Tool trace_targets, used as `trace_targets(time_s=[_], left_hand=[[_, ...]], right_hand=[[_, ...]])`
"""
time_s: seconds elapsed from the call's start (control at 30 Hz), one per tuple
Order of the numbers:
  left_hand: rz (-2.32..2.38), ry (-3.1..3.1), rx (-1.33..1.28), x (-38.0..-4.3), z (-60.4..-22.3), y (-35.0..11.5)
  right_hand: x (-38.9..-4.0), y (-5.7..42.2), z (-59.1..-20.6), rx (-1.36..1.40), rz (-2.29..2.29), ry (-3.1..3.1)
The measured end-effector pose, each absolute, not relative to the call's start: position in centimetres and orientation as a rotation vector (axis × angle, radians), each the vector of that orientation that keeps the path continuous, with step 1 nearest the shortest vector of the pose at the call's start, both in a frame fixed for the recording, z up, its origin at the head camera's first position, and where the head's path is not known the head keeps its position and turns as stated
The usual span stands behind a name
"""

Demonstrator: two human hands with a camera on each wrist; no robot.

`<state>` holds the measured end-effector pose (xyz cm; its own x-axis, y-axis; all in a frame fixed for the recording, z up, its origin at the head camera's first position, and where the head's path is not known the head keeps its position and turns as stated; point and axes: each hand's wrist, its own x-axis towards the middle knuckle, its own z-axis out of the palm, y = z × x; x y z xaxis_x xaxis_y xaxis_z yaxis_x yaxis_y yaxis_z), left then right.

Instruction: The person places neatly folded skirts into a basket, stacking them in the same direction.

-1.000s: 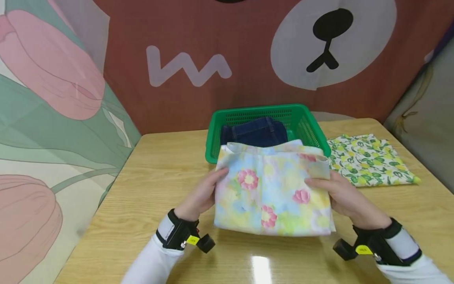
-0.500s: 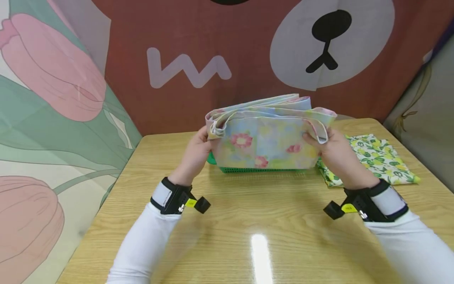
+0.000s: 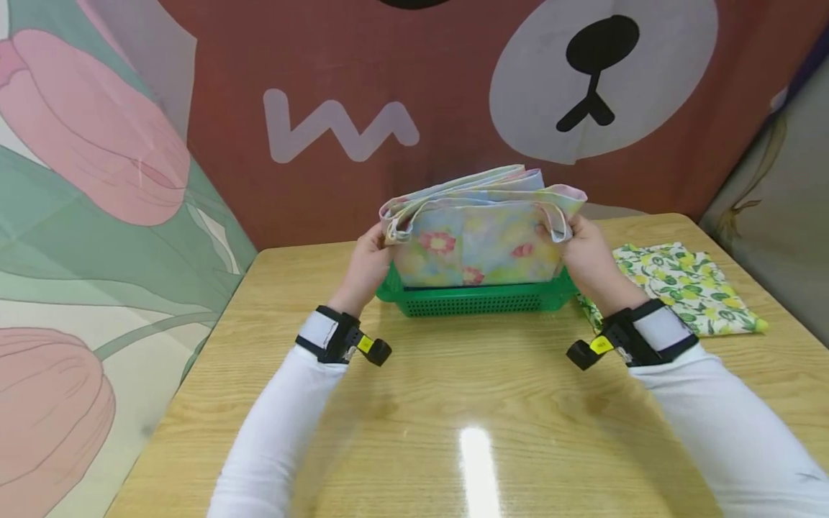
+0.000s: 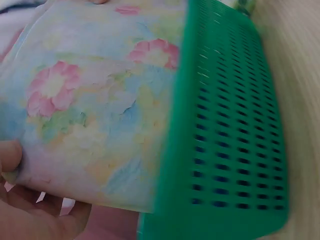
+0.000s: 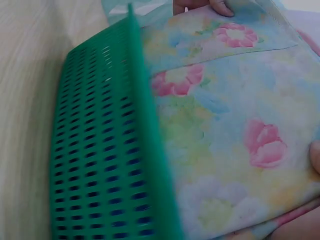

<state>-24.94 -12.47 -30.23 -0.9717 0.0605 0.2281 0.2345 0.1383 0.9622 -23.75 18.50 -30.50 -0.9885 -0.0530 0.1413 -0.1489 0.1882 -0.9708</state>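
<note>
A folded pastel cloth with pink flowers (image 3: 479, 244) stands upright over the green plastic basket (image 3: 479, 300), its loose layers fanned along the top. My left hand (image 3: 365, 270) grips the cloth's left edge, thumb on the near face and fingers behind, as the left wrist view shows. On the opposite edge, my right hand (image 3: 592, 262) pinches the cloth near a drooping fold. In both wrist views the cloth's lower edge lies behind the basket's near rim (image 5: 150, 135). The folded dark denim inside is mostly hidden, with dark blue showing through the basket holes.
A folded lemon-print cloth (image 3: 686, 291) lies on the wooden table (image 3: 414, 403) to the right of the basket. Behind the table hangs a brown backdrop with a bear face (image 3: 453, 86); a floral drape (image 3: 97, 216) covers the left side.
The flowered cloth has been raised from the near side and carried forward over the basket, then lowered slightly toward it. Both hands have moved forward with it, keeping their hold.
</note>
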Motion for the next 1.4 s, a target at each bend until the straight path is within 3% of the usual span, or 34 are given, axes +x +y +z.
trace_targets(time_s=[0.37, 0.97, 1.4], left_hand=[[-1.897, -2.37, -0.208, -26.9, -33.5, -11.2], [-1.729, -2.613, -0.081, -27.6, -34.4, -11.2], [-1.484, -2.748, -0.249, -27.6, -34.4, -10.6]], right_hand=[[-27.0, 18.5, -34.4, 0.059, 2.018, -2.467], [-28.5, 17.6, -34.5, -0.051, 1.997, -2.49], [-29.2, 17.7, -34.8, 0.171, 1.866, -2.685]])
